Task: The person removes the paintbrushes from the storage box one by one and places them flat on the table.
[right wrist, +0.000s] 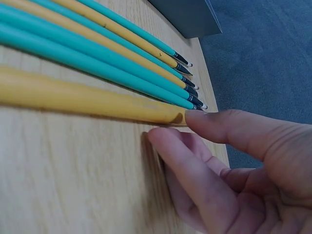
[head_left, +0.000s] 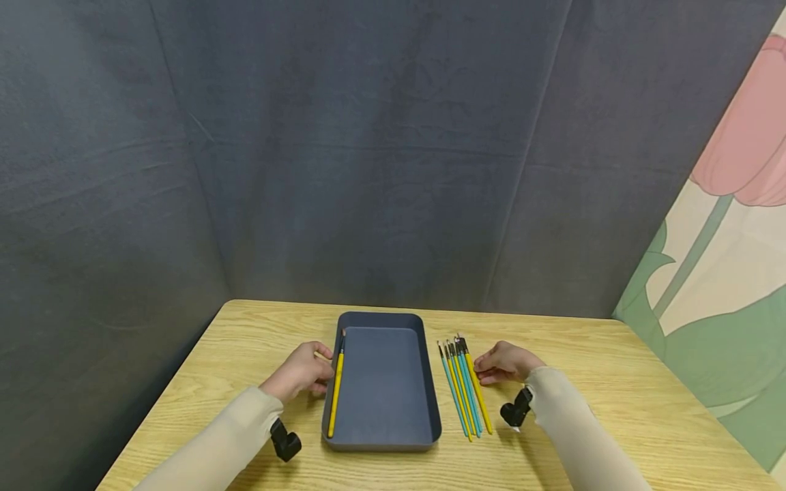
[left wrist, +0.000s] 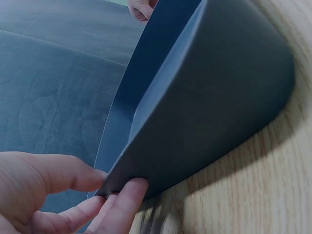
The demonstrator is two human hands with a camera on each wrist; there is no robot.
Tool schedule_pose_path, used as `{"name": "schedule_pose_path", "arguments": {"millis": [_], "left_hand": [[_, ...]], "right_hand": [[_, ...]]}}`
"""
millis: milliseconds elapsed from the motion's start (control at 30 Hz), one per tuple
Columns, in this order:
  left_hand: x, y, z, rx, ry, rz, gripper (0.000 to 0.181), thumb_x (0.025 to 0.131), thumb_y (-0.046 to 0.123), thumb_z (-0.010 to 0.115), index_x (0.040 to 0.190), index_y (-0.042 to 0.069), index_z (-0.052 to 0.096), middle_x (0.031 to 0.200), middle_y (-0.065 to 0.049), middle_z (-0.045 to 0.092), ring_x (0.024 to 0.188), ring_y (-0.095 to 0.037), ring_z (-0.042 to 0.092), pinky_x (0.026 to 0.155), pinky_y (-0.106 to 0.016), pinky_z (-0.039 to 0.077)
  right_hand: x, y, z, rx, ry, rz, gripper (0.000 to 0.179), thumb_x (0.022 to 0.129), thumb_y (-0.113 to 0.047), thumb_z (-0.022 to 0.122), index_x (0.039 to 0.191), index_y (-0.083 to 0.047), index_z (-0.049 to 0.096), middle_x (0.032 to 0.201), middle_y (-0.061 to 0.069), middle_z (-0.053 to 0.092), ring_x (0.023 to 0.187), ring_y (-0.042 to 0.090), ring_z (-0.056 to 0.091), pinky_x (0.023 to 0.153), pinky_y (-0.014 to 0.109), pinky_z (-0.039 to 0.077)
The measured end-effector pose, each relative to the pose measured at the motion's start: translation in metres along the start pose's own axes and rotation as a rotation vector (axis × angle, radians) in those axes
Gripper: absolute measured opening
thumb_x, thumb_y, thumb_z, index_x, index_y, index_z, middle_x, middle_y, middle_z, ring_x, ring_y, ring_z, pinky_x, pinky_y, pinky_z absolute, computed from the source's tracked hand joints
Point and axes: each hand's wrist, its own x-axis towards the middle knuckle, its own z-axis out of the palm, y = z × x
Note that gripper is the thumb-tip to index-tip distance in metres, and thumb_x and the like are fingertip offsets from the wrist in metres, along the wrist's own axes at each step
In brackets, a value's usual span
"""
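Observation:
A dark grey tray (head_left: 393, 447) lies on the table, and my left hand (head_left: 305, 369) pinches its left rim. In the left wrist view the thumb (left wrist: 73, 174) is on the rim and the fingers bend against the outer wall. One yellow paintbrush (head_left: 336, 395) lies inside the tray along that side. Right of the tray, several teal and yellow paintbrushes (head_left: 462, 395) lie side by side. My right hand (head_left: 506, 363) pinches the outermost yellow paintbrush (right wrist: 92, 100) near its bristle end, which the thumb partly hides; its fingers are curled close above the wood.
The wooden table (head_left: 583, 382) ends at a dark cloth screen (head_left: 381, 170) behind the tray. A wall with a painted tulip (head_left: 737, 150) stands at the right. Each wrist carries a small black camera mount (head_left: 285, 442) on a pale sleeve.

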Motion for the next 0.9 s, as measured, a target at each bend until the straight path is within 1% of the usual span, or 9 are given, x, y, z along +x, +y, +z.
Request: {"name": "schedule_pose_path", "arguments": {"millis": [267, 567, 833, 900], "left_hand": [[0.0, 0.0, 0.001, 0.003, 0.005, -0.001, 0.033, 0.076, -0.015, 0.054, 0.108, -0.006, 0.048, 0.08, -0.016, 0.062, 0.065, -0.019, 0.058, 0.052, -0.031, 0.052], [-0.001, 0.002, 0.001, 0.016, 0.004, -0.006, 0.032, 0.078, -0.015, 0.055, 0.108, -0.006, 0.048, 0.08, -0.014, 0.061, 0.066, -0.02, 0.057, 0.053, -0.031, 0.052], [-0.002, 0.002, 0.0, 0.006, 0.0, -0.004, 0.031, 0.078, -0.015, 0.055, 0.107, -0.006, 0.048, 0.08, -0.015, 0.06, 0.067, -0.02, 0.057, 0.054, -0.032, 0.053], [-0.002, 0.002, 0.0, 0.005, 0.0, 0.001, 0.031, 0.078, -0.015, 0.055, 0.107, -0.006, 0.049, 0.079, -0.015, 0.06, 0.067, -0.02, 0.057, 0.054, -0.032, 0.053]], "right_hand": [[-0.002, 0.005, -0.004, 0.069, -0.078, -0.041, 0.022, 0.094, 0.004, 0.052, 0.11, 0.019, 0.055, 0.081, 0.007, 0.065, 0.071, 0.011, 0.067, 0.072, 0.026, 0.058], [-0.003, 0.009, -0.008, 0.091, -0.102, -0.056, 0.024, 0.095, 0.003, 0.051, 0.113, 0.019, 0.053, 0.085, 0.007, 0.065, 0.076, 0.012, 0.067, 0.077, 0.028, 0.058], [-0.01, 0.007, -0.012, 0.135, -0.183, -0.105, 0.029, 0.098, 0.001, 0.046, 0.12, 0.02, 0.047, 0.095, 0.009, 0.065, 0.085, 0.015, 0.067, 0.085, 0.03, 0.056], [-0.011, 0.005, -0.013, 0.142, -0.188, -0.121, 0.031, 0.098, 0.001, 0.046, 0.122, 0.02, 0.045, 0.097, 0.01, 0.064, 0.087, 0.015, 0.067, 0.086, 0.031, 0.056]]}}
